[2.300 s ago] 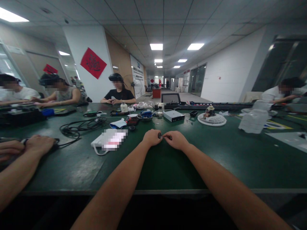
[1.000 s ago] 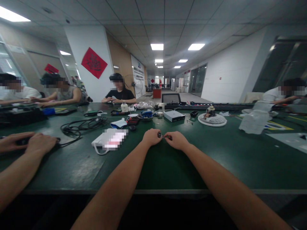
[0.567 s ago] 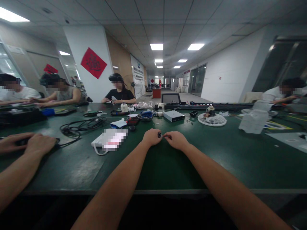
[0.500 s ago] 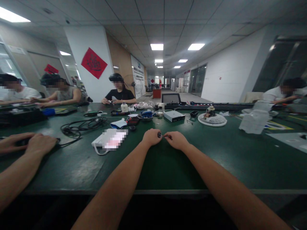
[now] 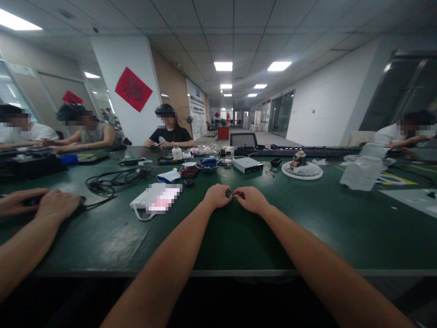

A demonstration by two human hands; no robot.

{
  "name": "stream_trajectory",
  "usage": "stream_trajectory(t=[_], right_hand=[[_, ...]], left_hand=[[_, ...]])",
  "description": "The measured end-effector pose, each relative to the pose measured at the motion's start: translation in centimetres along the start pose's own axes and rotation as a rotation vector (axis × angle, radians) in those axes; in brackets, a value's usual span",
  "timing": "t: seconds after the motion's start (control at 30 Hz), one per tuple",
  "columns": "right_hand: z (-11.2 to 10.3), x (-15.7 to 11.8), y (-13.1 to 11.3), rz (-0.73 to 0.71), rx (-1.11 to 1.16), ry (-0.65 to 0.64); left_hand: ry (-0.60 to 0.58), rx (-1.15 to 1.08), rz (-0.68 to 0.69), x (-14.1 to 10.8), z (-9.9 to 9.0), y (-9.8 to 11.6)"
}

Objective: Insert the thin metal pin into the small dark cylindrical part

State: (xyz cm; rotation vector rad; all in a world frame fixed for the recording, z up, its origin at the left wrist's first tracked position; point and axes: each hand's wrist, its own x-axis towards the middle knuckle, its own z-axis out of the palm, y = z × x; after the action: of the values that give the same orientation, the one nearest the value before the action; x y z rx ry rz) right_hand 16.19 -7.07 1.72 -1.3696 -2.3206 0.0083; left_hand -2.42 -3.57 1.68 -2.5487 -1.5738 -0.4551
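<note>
My left hand (image 5: 217,196) is closed around a small dark round part (image 5: 228,193), whose ringed end faces right out of the fist. What kind of part it is I cannot make out. Just to the right, my right hand (image 5: 251,199) is closed in a pinch, its fingertips at the edge of that round end. Something thin and small seems to be between those fingertips, too small to name. Both hands are held over the green table (image 5: 239,241), beyond its front edge.
A white box (image 5: 149,197) with a strap and a coil of black cable (image 5: 114,180) lie left. Farther back are a silver box-shaped device (image 5: 248,165) and a white fan grille (image 5: 302,171). At far left another person's hands (image 5: 54,205) hold a dark object. A clear plastic bag (image 5: 362,173) stands right.
My left hand has shifted very slightly right, and the round part's end now sits closer to my right fingertips. Otherwise the scene looks the same.
</note>
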Motion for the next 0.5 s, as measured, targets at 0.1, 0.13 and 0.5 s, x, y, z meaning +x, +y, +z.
stream_trajectory(t=[0.1,0.13,0.5], right_hand=[[0.06,0.12,-0.04,0.024,-0.02,-0.018],[0.08,0.13,-0.03,0.03,-0.025,-0.026],[0.12,-0.02,0.11,0.074,-0.054,-0.049]], left_hand=[[0.002,-0.001,-0.018,-0.02,-0.08,-0.04],[0.005,0.0,-0.026,-0.01,-0.09,-0.08],[0.05,0.006,-0.085,0.06,-0.02,-0.47]])
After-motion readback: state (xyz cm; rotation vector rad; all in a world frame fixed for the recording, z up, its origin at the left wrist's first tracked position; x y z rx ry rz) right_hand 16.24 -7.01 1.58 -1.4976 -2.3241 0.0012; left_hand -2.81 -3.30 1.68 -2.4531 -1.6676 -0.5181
